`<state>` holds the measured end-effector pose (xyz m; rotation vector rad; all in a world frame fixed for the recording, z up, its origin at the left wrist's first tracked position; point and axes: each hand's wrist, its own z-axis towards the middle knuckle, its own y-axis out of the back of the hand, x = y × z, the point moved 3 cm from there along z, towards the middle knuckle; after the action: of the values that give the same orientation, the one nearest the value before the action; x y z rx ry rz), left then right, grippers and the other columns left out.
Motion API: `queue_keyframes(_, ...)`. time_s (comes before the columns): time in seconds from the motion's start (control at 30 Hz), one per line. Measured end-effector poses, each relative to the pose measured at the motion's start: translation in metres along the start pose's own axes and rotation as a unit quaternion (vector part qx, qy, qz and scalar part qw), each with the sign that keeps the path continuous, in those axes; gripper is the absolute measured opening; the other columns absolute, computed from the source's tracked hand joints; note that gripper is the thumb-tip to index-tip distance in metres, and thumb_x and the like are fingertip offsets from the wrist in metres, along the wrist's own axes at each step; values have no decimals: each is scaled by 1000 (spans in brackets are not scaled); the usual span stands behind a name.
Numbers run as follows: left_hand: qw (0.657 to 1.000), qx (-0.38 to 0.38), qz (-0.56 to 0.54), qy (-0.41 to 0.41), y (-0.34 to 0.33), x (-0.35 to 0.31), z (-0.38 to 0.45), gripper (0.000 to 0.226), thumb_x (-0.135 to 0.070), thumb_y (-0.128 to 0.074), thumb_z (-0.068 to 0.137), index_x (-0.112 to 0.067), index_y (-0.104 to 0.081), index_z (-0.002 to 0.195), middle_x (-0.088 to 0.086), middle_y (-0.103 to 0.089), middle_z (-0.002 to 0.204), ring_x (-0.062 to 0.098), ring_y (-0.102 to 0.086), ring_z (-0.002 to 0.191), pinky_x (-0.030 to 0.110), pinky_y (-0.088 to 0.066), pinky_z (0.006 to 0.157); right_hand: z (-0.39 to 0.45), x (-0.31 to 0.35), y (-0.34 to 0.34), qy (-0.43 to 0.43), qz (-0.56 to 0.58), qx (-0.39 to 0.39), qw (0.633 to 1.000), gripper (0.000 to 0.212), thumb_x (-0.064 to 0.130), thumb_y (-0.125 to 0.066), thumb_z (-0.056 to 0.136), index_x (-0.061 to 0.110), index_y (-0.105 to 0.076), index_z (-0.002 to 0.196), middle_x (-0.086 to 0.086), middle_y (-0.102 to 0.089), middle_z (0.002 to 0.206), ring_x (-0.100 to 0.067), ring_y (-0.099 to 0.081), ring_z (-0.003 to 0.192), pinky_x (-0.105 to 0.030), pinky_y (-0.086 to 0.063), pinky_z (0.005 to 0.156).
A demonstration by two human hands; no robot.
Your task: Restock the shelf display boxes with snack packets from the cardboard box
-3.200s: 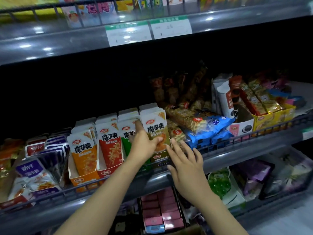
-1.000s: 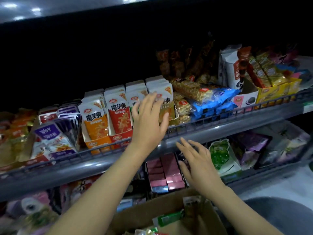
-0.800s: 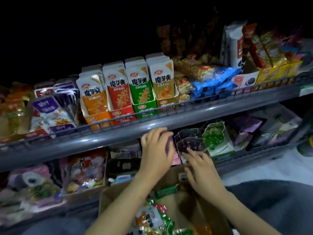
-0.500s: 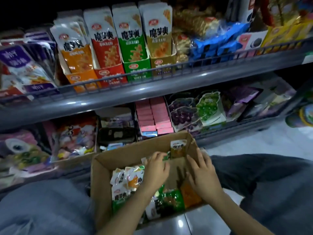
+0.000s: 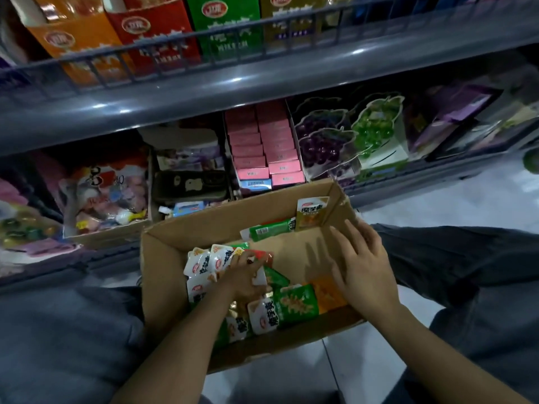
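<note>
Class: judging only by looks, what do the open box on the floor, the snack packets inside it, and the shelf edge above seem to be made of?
Cardboard box: brown corrugated card, matte, with folded flaps and raw edges.
Snack packets: probably thin plastic film, glossy, crinkled, printed in bright colours.
Shelf edge: likely painted metal, smooth grey, with sharp light reflections; coated plastic cannot be ruled out.

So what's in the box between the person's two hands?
In the head view, between the left hand and the right hand lie green snack packets, an orange packet, and bare cardboard box floor farther back.
</note>
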<state>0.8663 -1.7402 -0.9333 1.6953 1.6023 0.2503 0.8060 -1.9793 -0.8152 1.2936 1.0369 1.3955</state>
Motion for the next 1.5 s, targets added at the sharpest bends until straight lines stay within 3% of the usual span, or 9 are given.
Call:
queue_keyframes(0.23, 993, -23, 110, -24, 7, 9, 16, 89, -60, -74, 68, -31, -36, 144, 4, -19, 154, 29, -11, 141, 44, -13, 114, 0, 0, -3, -1, 1, -8, 1000, 52, 31, -57, 81, 14, -55, 130, -13, -58, 130, -37, -37, 132, -52, -43, 98)
queue_keyframes(0.33, 996, -24, 84, -27, 12, -2, 17, 78, -51, -79, 66, -26, -51, 134, 4, -33, 147, 27, -23, 136, 37, -20, 110, 0, 0, -2, 2, -2, -7, 1000, 51, 32, -54, 82, 14, -55, 129, -13, -59, 127, -38, -37, 132, -52, -42, 99)
queue_keyframes(0.63, 990, 102, -58, 72, 2, 2, 6, 78, -38, -84, 66, -21, -51, 134, 1, -49, 141, 23, -46, 128, 33, -40, 103, 1, 2, 2, -6, 16, -1, 1000, 54, 40, -42, 83, 17, -55, 129, -8, -58, 129, -33, -31, 131, -52, -43, 98)
queue_keyframes(0.83, 994, 7, -76, 79, 13, -6, -6, 42, -32, -80, 72, -19, -66, 110, 3, -66, 116, 21, -60, 105, 29, -48, 83, 1, 1, 7, -8, 54, 1, 999, 52, 43, -41, 85, 17, -56, 128, -4, -58, 129, -30, -32, 131, -51, -43, 100)
queue_keyframes(0.97, 983, -75, -154, 70, 51, -6, -18, 23, -29, -79, 73, -15, -63, 65, 3, -65, 70, 22, -63, 71, 25, -37, 55, 3, 2, 8, -18, 67, 4, 998, 53, 45, -42, 85, 17, -59, 126, -8, -59, 128, -28, -31, 127, -48, -42, 100)
queue_keyframes(1.1, 956, -150, -246, 49, 86, -21, -46, 30, -28, -78, 77, -1, -65, 78, 16, -66, 75, 28, -61, 66, 28, -38, 59, 6, 2, 13, -47, 94, 20, 994, 46, 36, -54, 89, 16, -55, 130, -10, -51, 136, -31, -30, 131, -47, -40, 102)
queue_keyframes(1.23, 945, -182, -271, 25, 120, -36, -77, 19, -26, -78, 78, -10, -68, 82, 5, -70, 83, 19, -65, 77, 28, -43, 65, 14, 10, 27, -64, 102, 22, 993, 48, 37, -53, 92, 17, -49, 136, -11, -44, 142, -32, -30, 132, -45, -32, 107)
queue_keyframes(1.37, 908, -255, -333, 10, 149, -44, -111, 12, -19, -77, 79, -14, -66, 76, -2, -68, 71, 11, -63, 64, 23, -44, 57, 27, 26, 42, -58, 124, 3, 991, 47, 40, -52, 93, 19, -48, 135, -8, -46, 140, -28, -34, 128, -41, -30, 106)
queue_keyframes(1.5, 842, -311, -441, 19, 164, -45, -134, 17, -16, -77, 78, -4, -69, 86, 14, -72, 83, 24, -66, 67, 30, -49, 61, 40, 54, 57, -89, 347, 75, 931, 55, 47, -51, 92, 15, -47, 136, -1, -56, 126, -18, -49, 120, -26, -40, 93)
